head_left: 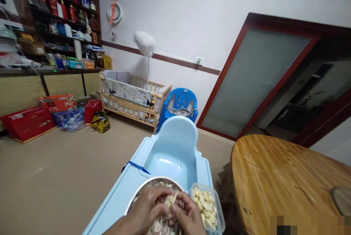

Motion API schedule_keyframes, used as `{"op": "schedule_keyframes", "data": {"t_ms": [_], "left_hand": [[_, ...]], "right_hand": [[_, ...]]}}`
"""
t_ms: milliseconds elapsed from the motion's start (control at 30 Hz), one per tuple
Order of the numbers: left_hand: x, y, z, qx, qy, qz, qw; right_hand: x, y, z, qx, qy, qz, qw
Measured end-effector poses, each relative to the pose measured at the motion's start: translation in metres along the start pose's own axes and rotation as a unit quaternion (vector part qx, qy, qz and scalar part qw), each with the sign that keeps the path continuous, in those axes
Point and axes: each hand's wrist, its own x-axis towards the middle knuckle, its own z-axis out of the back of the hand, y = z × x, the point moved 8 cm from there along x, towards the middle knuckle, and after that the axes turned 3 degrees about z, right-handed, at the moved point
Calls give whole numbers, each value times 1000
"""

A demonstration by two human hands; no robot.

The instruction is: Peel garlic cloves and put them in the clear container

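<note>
Over a round metal bowl (134, 195), my left hand (148, 205) and my right hand (189, 211) meet with their fingers closed around a garlic bulb (170, 201). A dry stem end sticks up from it between the fingertips. Garlic skins and loose pieces (161, 226) fill the bowl below, partly covered by my hands. Close by my right hand stands a clear plastic container (221, 216) holding many peeled garlic cloves (205, 204). Both vessels rest on the tray of a light blue plastic child's chair (178, 136).
At the right is a wooden table (274, 176). Behind the light blue chair stand a blue child seat (182, 98) and a wooden crib (131, 99). Red bags (29, 123) lie on the floor at left, below crowded shelves (65, 15). A sliding door (246, 81) is at back right.
</note>
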Motion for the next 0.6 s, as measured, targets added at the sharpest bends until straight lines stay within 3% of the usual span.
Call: {"op": "schedule_keyframes", "data": {"t_ms": [100,200,367,600], "left_hand": [[-1,6,-1,-9,-2,3,1000],[-3,6,-1,0,-2,-12,1000],[-2,-3,0,40,-2,-12,999],[-5,-22,-3,63,-16,-80,995]], "right_hand": [[-1,2,-1,-42,7,14,999],[-4,14,0,-155,0,106,982],[-14,27,2,-350,-68,226,907],[-28,17,5,-466,-104,297,827]]}}
